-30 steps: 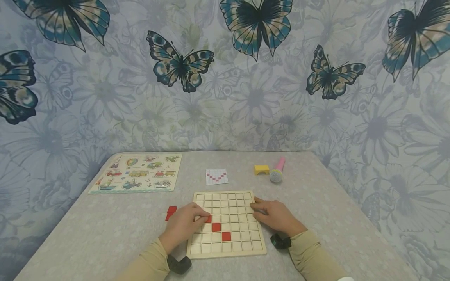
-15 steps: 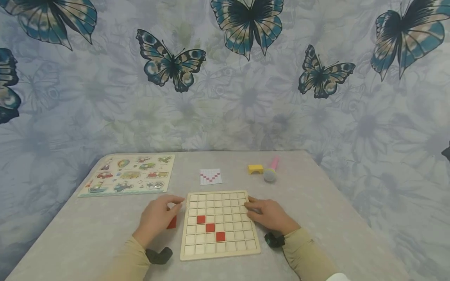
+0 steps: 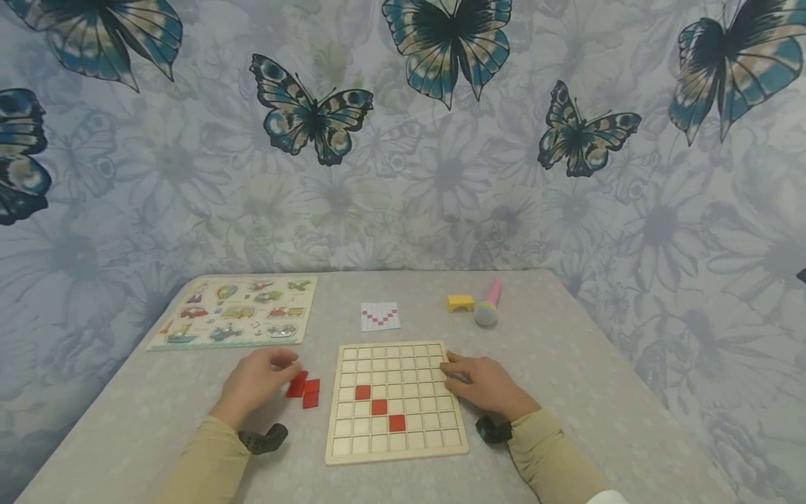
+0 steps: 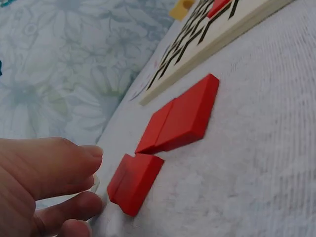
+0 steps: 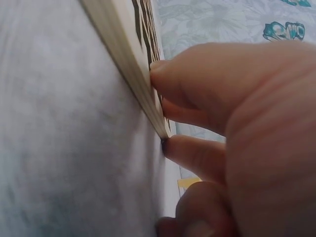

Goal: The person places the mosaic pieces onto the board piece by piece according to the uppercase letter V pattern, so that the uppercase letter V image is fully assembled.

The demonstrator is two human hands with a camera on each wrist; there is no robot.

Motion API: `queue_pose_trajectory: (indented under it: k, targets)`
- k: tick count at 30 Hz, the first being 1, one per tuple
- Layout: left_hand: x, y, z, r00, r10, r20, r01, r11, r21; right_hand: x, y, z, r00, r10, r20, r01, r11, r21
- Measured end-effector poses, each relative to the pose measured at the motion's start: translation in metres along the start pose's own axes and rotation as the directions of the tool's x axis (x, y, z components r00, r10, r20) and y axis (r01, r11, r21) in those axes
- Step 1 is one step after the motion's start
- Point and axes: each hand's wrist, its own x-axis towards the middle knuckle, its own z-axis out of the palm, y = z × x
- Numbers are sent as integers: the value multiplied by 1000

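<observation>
A pale wooden grid board (image 3: 398, 456) lies on the table with a diagonal of red square tiles (image 3: 379, 407) in its cells. Beside its left edge rests a loose cluster of red tiles (image 3: 311, 400), some overlapping. My left hand (image 3: 255, 381) hovers at the cluster's left side, thumb and fingers apart and holding nothing. In the left wrist view its thumb (image 4: 91, 151) is close to the nearest red tiles (image 4: 133, 185). My right hand (image 3: 485, 383) holds the board's right edge; the right wrist view shows the thumb (image 5: 163, 74) on the frame and fingertips along the edge.
Behind the board lies a small card (image 3: 380, 317) printed with a red V pattern. A vehicle picture puzzle (image 3: 233, 312) is at the back left. A yellow arch block (image 3: 460, 303) and a pink toy microphone (image 3: 488, 305) sit at the back right, before a butterfly-patterned wall.
My left hand has left the third tile in its cell and moved left, past the board's edge to the loose tiles. My right hand stays on the board's edge.
</observation>
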Motion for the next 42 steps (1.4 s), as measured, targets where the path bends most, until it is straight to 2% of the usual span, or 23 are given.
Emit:
queue_pose_trajectory:
  k: [7,16,21,30,35,38,42]
  targets:
    - [6,-9,6,1000,-1,25,1,1000,-14,-3,1,1,1000,9,-9,-8,1000,17]
    - [5,-11,5,998,4,57,-3,1000,-25,-2,3,1,1000,-21,-7,21,1000,-7]
    - [6,-12,6,998,2,60,0,1000,-23,-2,3,2,1000,-6,-5,6,1000,-12]
    - [6,-10,8,999,-18,43,19,999,-34,-3,4,1,1000,16,-3,-16,1000,6]
    - [7,-9,8,1000,-2,18,3,999,-51,-3,4,2,1000,15,-5,-15,1000,25]
    - [6,-7,7,1000,12,-4,-12,997,-72,-3,5,2,1000,8,-9,-8,999,34]
    - [5,0,10,999,22,-36,-27,988,-149,-3,5,1,1000,-4,-14,5,999,38]
